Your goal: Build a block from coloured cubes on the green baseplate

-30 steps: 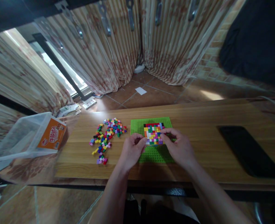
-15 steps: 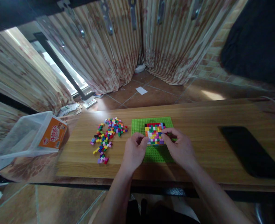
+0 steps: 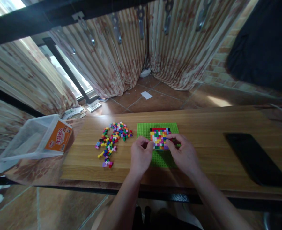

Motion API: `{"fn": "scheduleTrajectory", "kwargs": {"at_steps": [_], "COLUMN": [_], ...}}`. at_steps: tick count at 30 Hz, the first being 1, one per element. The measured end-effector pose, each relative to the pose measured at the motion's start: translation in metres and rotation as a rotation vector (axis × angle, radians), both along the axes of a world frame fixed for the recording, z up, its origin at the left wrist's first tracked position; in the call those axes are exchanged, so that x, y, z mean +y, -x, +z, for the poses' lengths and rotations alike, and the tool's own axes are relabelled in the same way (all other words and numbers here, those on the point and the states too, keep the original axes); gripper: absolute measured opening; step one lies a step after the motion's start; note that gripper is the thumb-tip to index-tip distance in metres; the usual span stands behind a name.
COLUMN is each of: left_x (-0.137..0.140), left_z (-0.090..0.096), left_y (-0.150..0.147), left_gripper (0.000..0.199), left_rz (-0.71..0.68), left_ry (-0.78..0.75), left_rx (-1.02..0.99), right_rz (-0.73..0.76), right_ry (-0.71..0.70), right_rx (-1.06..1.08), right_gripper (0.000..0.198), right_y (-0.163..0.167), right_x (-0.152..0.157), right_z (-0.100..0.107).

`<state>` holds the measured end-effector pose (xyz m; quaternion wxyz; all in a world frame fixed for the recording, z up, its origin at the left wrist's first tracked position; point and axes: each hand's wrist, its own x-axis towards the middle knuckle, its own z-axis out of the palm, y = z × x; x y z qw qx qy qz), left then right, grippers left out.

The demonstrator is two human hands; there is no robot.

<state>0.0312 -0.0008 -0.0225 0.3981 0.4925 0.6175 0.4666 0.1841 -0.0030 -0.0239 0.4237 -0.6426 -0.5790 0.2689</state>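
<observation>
A patchwork block of small colourful toy bricks (image 3: 159, 138), with a red and black row along its far edge, sits over the green studded baseplate (image 3: 163, 161). My left hand (image 3: 141, 155) is closed at the block's left edge, thumb and index finger against it. On the opposite side, my right hand (image 3: 182, 151) grips the right edge between thumb and bent fingers. The fingertips hide parts of both edges. Whether the block is pressed onto the plate or slightly lifted, I cannot tell.
Left of the baseplate, a heap of loose toy bricks (image 3: 118, 132) spreads over the wooden table (image 3: 203, 127). A clear plastic box (image 3: 23, 140) with an orange label stands at the far left. A black flat slab (image 3: 257, 158) lies at the right.
The whole view has shifted slightly, with the scene now a little lower and to the right. Both hands keep nearly the same places at the block's edges.
</observation>
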Motion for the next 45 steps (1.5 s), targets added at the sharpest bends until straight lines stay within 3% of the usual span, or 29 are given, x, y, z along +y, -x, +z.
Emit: {"fn": "scheduleTrajectory", "kwargs": {"at_steps": [6, 13, 20, 28, 34, 39, 42, 45], "left_x": [-0.001, 0.006, 0.000, 0.002, 0.002, -0.004, -0.007, -0.007], "left_z": [0.002, 0.007, 0.009, 0.012, 0.011, 0.011, 0.013, 0.016], "left_y": [0.010, 0.027, 0.011, 0.002, 0.001, 0.002, 0.003, 0.005], "left_gripper": [0.026, 0.032, 0.029, 0.020, 0.019, 0.021, 0.026, 0.030], "left_rz": [-0.079, -0.014, -0.141, -0.038, -0.040, -0.050, -0.057, -0.026], "left_ry": [0.009, 0.004, 0.067, 0.104, 0.097, 0.096, 0.066, 0.017], "left_rx": [-0.038, 0.003, 0.079, 0.065, 0.059, 0.085, 0.090, 0.080], "right_rz": [0.010, -0.067, -0.021, -0.013, -0.013, -0.024, -0.072, -0.214], "right_ry": [0.039, 0.083, 0.119, 0.111, 0.094, 0.173, 0.190, 0.096], "right_rx": [0.093, 0.133, 0.164, 0.181, 0.217, 0.232, 0.174, 0.050], "right_gripper": [0.032, 0.038, 0.035, 0.039, 0.041, 0.044, 0.047, 0.045], "right_y": [-0.008, -0.019, -0.014, -0.014, -0.013, -0.019, -0.023, -0.022], "right_x": [0.003, 0.007, 0.006, 0.006, 0.005, 0.007, 0.008, 0.006], "right_z": [0.002, 0.003, 0.001, -0.011, -0.011, -0.014, -0.012, -0.003]}}
